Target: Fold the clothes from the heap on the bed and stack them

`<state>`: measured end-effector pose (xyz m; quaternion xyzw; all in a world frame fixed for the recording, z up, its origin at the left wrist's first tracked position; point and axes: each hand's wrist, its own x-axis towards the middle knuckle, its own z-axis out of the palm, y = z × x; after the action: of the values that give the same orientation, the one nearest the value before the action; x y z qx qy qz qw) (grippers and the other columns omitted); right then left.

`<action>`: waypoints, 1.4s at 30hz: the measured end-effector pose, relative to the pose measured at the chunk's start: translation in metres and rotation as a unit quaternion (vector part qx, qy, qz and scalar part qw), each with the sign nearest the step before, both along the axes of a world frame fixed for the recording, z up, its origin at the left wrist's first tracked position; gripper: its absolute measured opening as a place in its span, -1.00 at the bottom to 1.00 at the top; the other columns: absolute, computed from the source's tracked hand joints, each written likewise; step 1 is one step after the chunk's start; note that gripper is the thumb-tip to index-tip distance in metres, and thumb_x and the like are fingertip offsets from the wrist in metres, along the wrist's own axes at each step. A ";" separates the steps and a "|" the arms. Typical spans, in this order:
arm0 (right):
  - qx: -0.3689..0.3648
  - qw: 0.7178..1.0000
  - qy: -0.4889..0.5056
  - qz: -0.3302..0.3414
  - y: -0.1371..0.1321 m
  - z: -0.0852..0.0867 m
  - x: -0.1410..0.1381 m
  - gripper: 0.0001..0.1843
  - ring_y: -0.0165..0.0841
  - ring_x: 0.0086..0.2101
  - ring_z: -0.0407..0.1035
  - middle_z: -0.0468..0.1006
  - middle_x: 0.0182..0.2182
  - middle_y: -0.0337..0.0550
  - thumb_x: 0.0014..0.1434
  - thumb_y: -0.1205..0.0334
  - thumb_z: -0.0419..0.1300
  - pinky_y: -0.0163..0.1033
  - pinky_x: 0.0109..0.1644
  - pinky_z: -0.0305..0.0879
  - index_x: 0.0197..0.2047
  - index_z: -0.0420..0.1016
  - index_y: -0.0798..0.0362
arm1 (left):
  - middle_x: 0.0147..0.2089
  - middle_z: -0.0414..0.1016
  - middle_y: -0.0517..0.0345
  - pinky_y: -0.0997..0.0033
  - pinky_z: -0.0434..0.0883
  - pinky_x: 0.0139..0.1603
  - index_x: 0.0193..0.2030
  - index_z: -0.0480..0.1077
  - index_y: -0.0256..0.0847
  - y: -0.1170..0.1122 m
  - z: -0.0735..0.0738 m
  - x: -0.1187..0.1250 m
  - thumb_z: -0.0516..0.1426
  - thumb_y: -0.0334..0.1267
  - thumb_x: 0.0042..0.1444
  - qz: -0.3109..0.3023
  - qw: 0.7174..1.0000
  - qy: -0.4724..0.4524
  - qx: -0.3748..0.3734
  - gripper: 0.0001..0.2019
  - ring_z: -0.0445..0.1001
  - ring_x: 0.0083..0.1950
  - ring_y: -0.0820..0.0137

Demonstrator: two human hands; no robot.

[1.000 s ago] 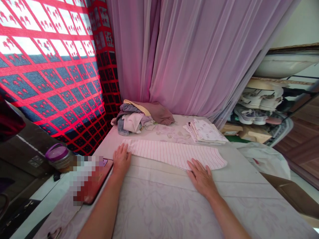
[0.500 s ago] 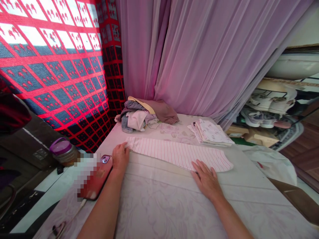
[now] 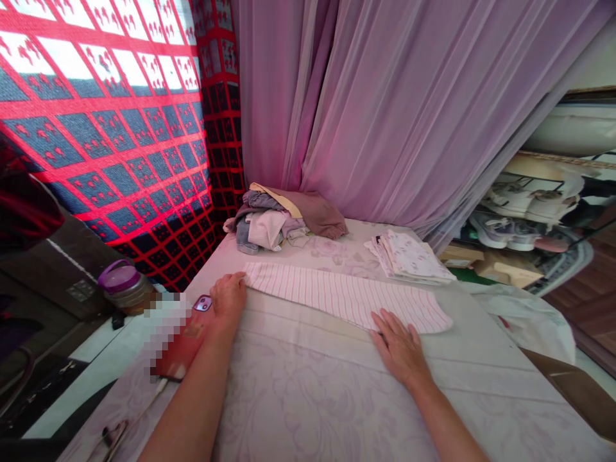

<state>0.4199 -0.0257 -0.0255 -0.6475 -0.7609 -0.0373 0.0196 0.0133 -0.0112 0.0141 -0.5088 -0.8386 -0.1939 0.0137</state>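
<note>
A pair of pink-and-white striped pants (image 3: 332,292), folded lengthwise into one long strip, lies flat across the bed (image 3: 308,391). At its narrow left end, my left hand (image 3: 230,296) pinches the fabric's edge between closed fingers. My right hand (image 3: 399,350) rests open, fingers spread, on the near edge toward the wider right end. Beyond the strip is a stack of folded clothes (image 3: 411,255) on the right, and a loose heap of clothes (image 3: 289,218) on the left. My left forearm partly covers a red phone (image 3: 187,343).
A charging cable (image 3: 144,414) runs from the phone along the bed's left side. Past that edge stands a jar with a purple lid (image 3: 120,279). Purple curtains (image 3: 409,115) hang behind the bed. On the right is a rack with shoes (image 3: 510,231) and a cardboard box (image 3: 570,388).
My left hand has shifted slightly left, still at the strip's end, and its forearm covers more of the phone. My right hand stays in place. The view has turned slightly.
</note>
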 end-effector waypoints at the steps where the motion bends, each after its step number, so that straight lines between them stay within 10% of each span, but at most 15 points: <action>1: -0.001 1.000 -0.001 0.000 0.000 0.000 0.000 -0.44 -0.22 0.28 0.03 0.17 0.31 -0.14 0.30 0.01 -0.20 0.14 0.31 -0.13 0.29 0.23 -0.10 | -0.08 0.52 -0.06 0.17 0.27 -0.11 0.00 0.48 -0.11 0.000 0.000 -0.001 -0.04 -0.28 0.19 -0.001 1.000 -0.003 -0.003 -0.66 0.43 -0.06 0.12; 14: 0.012 1.000 0.018 0.007 0.000 0.000 0.000 -0.47 -0.21 0.26 0.06 0.20 0.30 -0.10 0.31 0.03 -0.18 0.17 0.29 -0.11 0.27 0.26 -0.10 | 0.20 0.36 -0.14 -0.02 0.18 0.13 -0.12 0.51 -0.21 0.008 0.000 -0.002 0.04 0.03 0.14 0.036 0.999 0.019 -0.027 -0.60 0.23 0.22 0.00; 26: 0.026 0.999 0.040 0.015 0.000 -0.002 0.002 -0.49 -0.19 0.25 0.09 0.24 0.27 -0.08 0.29 0.02 -0.13 0.19 0.27 -0.09 0.24 0.29 -0.09 | -0.26 0.57 0.03 0.26 0.33 -0.13 0.01 0.32 -0.17 0.011 0.002 0.013 0.06 -0.13 0.15 0.019 0.990 -0.130 0.049 -0.69 0.53 -0.20 0.20; 31: 0.099 0.992 0.068 0.033 0.000 -0.010 0.003 -0.50 -0.17 0.21 0.15 0.31 0.23 -0.03 0.28 0.03 -0.09 0.19 0.25 -0.04 0.21 0.33 -0.04 | -0.36 0.50 0.21 0.42 0.33 -0.26 0.05 0.27 -0.19 0.021 0.005 0.030 0.18 -0.13 -0.04 0.028 0.906 -0.358 0.225 -0.52 0.48 -0.32 0.37; 36: 0.199 0.971 0.124 0.039 0.001 -0.015 0.008 -0.53 -0.21 0.10 0.29 0.46 0.10 0.01 0.31 0.12 -0.15 0.08 0.22 0.05 0.09 0.44 0.05 | -0.37 0.49 0.18 0.48 0.31 -0.37 -0.16 0.37 -0.27 0.035 0.010 0.067 0.18 -0.03 -0.13 -0.045 0.781 -0.580 0.227 -0.58 0.42 -0.41 0.46; 39: 0.221 0.962 0.156 0.037 0.003 -0.016 0.010 -0.53 -0.22 0.05 0.34 0.51 0.03 0.03 0.31 0.13 -0.16 0.00 0.18 0.12 0.04 0.48 0.09 | -0.42 0.47 0.26 0.51 0.27 -0.38 -0.25 0.43 -0.23 0.038 0.013 0.100 0.21 -0.08 -0.13 -0.080 0.800 -0.553 0.216 -0.67 0.38 -0.43 0.49; 42: 0.222 0.959 0.171 0.034 0.004 -0.016 0.009 -0.53 -0.22 0.02 0.36 0.53 0.00 0.03 0.32 0.12 -0.15 -0.03 0.16 0.14 0.01 0.50 0.09 | -0.39 0.51 0.28 0.50 0.28 -0.30 -0.21 0.49 -0.12 0.035 0.017 0.135 0.16 -0.20 0.00 -0.138 0.885 -0.414 0.164 -0.79 0.43 -0.36 0.45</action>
<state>0.4292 -0.0218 -0.0414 -0.5971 -0.7404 -0.0930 0.2943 0.1488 0.0236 0.0306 -0.4831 -0.6457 -0.5218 -0.2781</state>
